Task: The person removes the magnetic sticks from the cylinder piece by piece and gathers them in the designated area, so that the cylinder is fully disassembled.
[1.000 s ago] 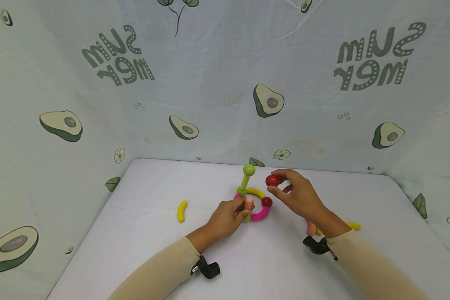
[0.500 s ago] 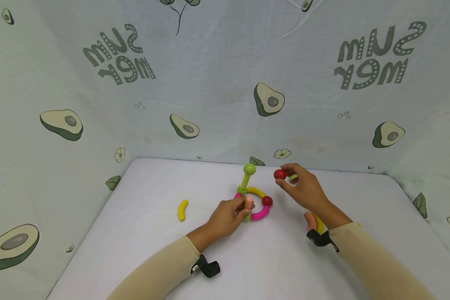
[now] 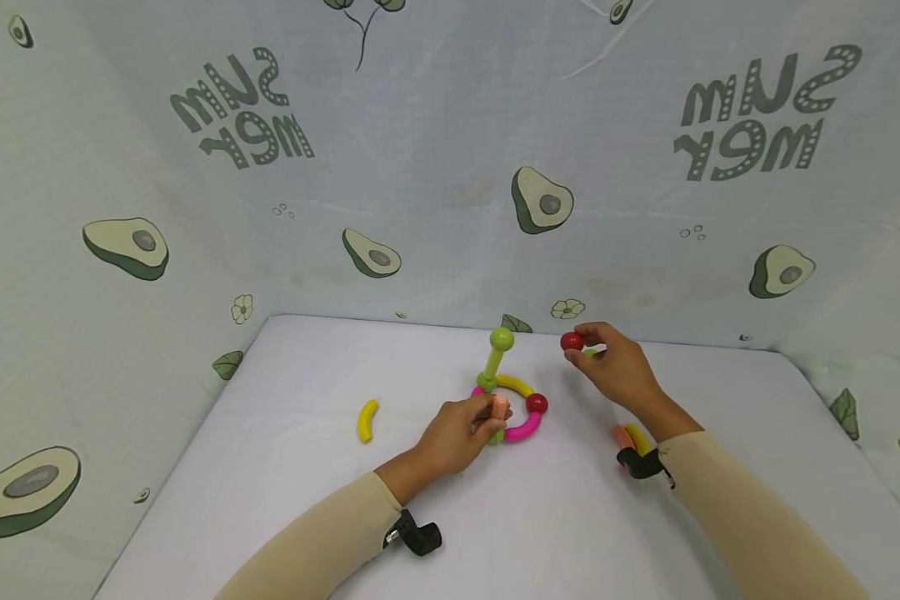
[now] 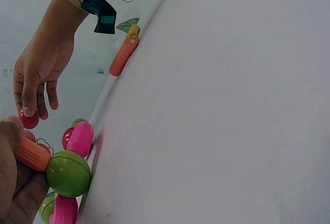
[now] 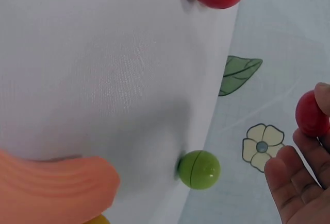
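My left hand pinches an upright orange rod at the front of a ring of pieces. In the left wrist view that rod meets a green ball, with a pink curved rod joined to it. The ring also has a red ball and a yellow curved rod. At its back stands a green rod topped by a green ball. Raised to the right of the ring, my right hand holds a loose red ball between thumb and fingers.
A loose green ball lies on the table, mostly hidden behind my right hand in the head view. An orange curved rod and a yellow one lie near my right wrist. Another yellow curved rod lies at left.
My right hand has moved right and slightly farther back with the red ball, away from the ring. My left hand stays in place on the orange rod.
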Action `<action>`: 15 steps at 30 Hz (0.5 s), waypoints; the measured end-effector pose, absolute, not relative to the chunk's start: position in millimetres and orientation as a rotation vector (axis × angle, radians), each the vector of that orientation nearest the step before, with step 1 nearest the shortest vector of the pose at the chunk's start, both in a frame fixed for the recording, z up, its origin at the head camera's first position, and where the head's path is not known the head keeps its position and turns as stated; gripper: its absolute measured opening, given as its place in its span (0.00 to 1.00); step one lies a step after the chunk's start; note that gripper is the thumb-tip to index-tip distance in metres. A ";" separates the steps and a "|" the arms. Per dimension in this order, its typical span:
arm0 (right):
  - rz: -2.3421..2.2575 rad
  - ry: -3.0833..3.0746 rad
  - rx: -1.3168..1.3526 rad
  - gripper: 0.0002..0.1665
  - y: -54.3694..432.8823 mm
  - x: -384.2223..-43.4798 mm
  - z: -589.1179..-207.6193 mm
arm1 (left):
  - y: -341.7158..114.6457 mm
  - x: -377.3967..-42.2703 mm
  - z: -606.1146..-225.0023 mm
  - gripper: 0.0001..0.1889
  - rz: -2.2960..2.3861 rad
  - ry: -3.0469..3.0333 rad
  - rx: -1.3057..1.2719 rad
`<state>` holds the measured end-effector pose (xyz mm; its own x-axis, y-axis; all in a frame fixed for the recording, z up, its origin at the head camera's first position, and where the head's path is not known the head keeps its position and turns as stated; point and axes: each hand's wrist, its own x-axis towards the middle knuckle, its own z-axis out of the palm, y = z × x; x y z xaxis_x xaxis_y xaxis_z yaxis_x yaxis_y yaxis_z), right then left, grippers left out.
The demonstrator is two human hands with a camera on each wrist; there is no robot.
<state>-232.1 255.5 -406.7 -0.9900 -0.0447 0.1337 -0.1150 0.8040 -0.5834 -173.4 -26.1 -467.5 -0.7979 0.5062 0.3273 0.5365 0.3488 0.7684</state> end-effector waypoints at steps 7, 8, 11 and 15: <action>0.977 -2.890 0.072 0.33 271.3 -240.6 -409.5 | -25.6 -174.6 -468.3 0.13 -1.484 -2.549 -0.989; 0.983 -2.891 0.069 0.33 273.6 -241.6 -410.0 | -25.5 -174.9 -468.6 0.12 -1.483 -2.545 -0.991; 0.992 -2.895 0.051 0.34 279.8 -243.7 -411.5 | -25.5 -174.9 -468.9 0.12 -1.477 -2.535 -0.993; 1.002 -2.905 0.015 0.35 285.8 -246.1 -412.9 | -25.5 -174.4 -469.0 0.13 -1.467 -2.535 -0.989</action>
